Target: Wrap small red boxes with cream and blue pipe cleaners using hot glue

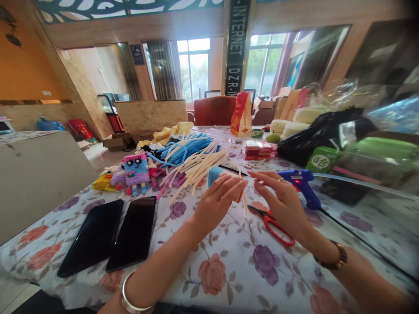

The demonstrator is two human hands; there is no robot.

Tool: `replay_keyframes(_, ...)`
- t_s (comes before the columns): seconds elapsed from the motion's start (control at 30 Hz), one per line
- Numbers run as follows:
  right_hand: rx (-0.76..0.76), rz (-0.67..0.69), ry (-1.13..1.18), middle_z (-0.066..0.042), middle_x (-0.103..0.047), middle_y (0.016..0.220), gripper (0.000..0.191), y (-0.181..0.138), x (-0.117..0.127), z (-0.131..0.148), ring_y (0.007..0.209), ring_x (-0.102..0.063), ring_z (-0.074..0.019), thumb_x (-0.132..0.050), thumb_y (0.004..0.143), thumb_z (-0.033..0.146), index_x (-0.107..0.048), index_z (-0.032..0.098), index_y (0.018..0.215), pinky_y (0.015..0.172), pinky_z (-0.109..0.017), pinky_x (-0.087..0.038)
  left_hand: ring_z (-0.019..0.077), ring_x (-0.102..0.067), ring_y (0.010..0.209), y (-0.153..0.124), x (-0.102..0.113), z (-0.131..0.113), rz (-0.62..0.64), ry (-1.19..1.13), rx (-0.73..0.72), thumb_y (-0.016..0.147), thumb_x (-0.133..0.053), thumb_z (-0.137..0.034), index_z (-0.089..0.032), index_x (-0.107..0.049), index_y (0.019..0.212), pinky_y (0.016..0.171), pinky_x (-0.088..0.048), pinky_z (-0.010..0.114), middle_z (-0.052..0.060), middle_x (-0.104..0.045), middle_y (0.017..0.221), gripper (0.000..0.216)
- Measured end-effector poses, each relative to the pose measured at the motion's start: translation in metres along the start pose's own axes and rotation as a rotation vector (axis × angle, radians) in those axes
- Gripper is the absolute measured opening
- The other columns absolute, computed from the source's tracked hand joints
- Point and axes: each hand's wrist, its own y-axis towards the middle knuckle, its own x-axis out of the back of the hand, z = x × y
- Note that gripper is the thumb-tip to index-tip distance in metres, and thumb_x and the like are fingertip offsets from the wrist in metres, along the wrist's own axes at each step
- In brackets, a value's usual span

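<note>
Nearest, at near left: silver bangle (pixel 124 294) on left forearm; at near right, dark wristwatch (pixel 341 255). Left side of floral tablecloth (pixel 178 270): black phone (pixel 91 237) and second black phone (pixel 133 233), both slanting toward far right. Right of center: red-handled scissors (pixel 268 219), tips toward far left.

Left hand (pixel 214 198): curled closely round ribbed blue piece (pixel 214 174) at center, partly hidden by fingers. Long axis apparently far left to near right; blue end pointing far left. Right hand (pixel 283 196): half open, fingers stretched leftward, tips just beside pale strip (pixel 245 207); contact, cannot tell. Right of it: blue glue gun (pixel 306 184), red light lit, nozzle leftward.

Farther: square-bodied doll (pixel 136 168) at left; cream stems (pixel 199 168), then blue stems (pixel 190 148); red boxes (pixel 252 150) at right. Beyond: upright paper bag (pixel 241 115).
</note>
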Motion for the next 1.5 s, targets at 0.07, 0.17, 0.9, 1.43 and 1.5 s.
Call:
replay_keyframes(0.07,0.147,-0.002,-0.020,-0.006,-0.061,0.116,0.031,0.000,0.005,0.009,0.106,-0.056,-0.0194,-0.048,0.089,0.029,-0.061,0.025,0.117,0.093,-0.036,-0.042,0.0175,-0.048,0.121,0.001,0.002,-0.001,0.014,0.052,-0.060,0.087,-0.048,-0.012,-0.021,-0.044,0.128,0.103,-0.043,0.036,0.006,-0.059,0.120,0.042)
replay_keyframes(0.17,0.315,0.120,-0.035,-0.005,-0.057,0.125,0.033,-0.001,0.009,0.023,0.116,-0.051,-0.0190,-0.044,0.091,0.027,-0.056,0.027,0.122,0.099,-0.037,-0.040,0.0185,-0.049,0.120,0.002,0.004,-0.002,-0.037,0.119,-0.172,0.088,-0.047,-0.014,-0.020,-0.051,0.119,0.097,-0.048,0.035,0.008,-0.059,0.117,0.032)
replay_keyframes(0.9,0.816,0.363,-0.205,0.002,-0.060,0.125,0.033,-0.003,0.030,0.028,0.119,-0.052,-0.0166,-0.047,0.091,0.018,-0.058,0.031,0.120,0.105,-0.038,-0.042,0.0176,-0.064,0.097,0.007,0.001,-0.021,-0.131,-0.073,-0.266,0.081,-0.060,-0.032,-0.016,-0.057,0.096,0.084,-0.057,0.027,0.005,-0.066,0.087,0.022)
replay_keyframes(1.43,0.417,-0.098,-0.291,0.001,-0.073,0.086,0.026,-0.014,0.026,0.035,0.079,-0.069,-0.0164,-0.050,0.086,0.013,-0.065,0.031,0.097,0.075,-0.029,-0.055,0.0209,-0.048,0.120,0.009,0.004,-0.016,-0.029,-0.016,-0.255,0.078,-0.063,-0.014,-0.027,-0.055,0.113,0.096,-0.049,0.039,0.004,-0.056,0.116,0.038)
replay_keyframes(1.5,0.303,-0.188,-0.376,0.000,-0.073,0.080,0.023,-0.007,0.024,0.030,0.075,-0.069,-0.0163,-0.048,0.088,0.016,-0.066,0.029,0.093,0.069,-0.027,-0.053,0.0200,-0.047,0.120,0.008,0.005,-0.013,-0.029,-0.007,-0.156,0.079,-0.061,-0.011,-0.028,-0.053,0.117,0.098,-0.047,0.039,0.005,-0.054,0.121,0.043)
